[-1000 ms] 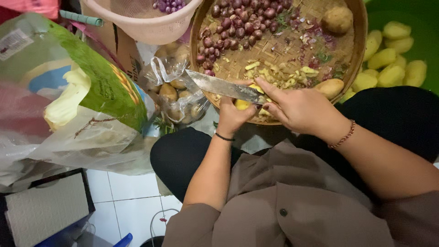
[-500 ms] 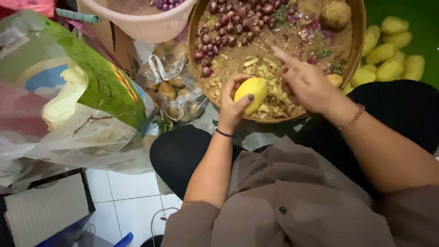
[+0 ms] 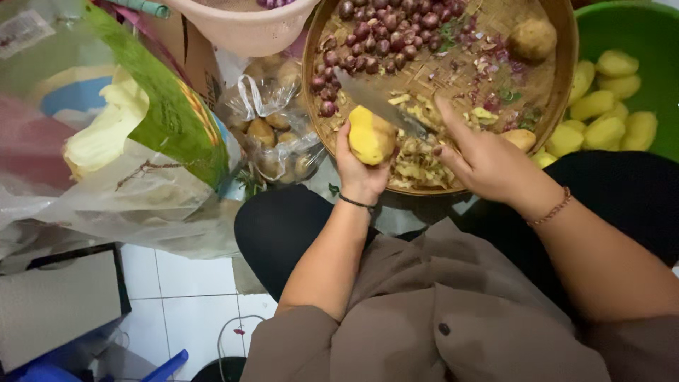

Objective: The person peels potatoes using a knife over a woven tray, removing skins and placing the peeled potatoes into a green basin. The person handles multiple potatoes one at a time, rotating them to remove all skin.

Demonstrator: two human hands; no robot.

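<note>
A single head-worn camera looks steeply down from close above the person's lap, facing the woven tray (image 3: pixel 566 85) and tiled floor (image 3: pixel 184 297) below.

- My top is a loose brown-grey garment (image 3: pixel 431 311), softly creased, filling the near right of the scene.
- It has one small dark round button (image 3: pixel 444 329) near its middle.
- Its sleeves end short, so both my forearms are bare.
- On my left wrist sits a thin black band (image 3: pixel 357 203), narrow as a cord, just below my left hand (image 3: pixel 361 173).
- On my right wrist is a slim bracelet of small reddish-brown beads (image 3: pixel 552 210), just behind my right hand (image 3: pixel 488 159).
- My legs are in plain black trousers (image 3: pixel 283 223), spread left and right.
- No rings show on my fingers.
</note>
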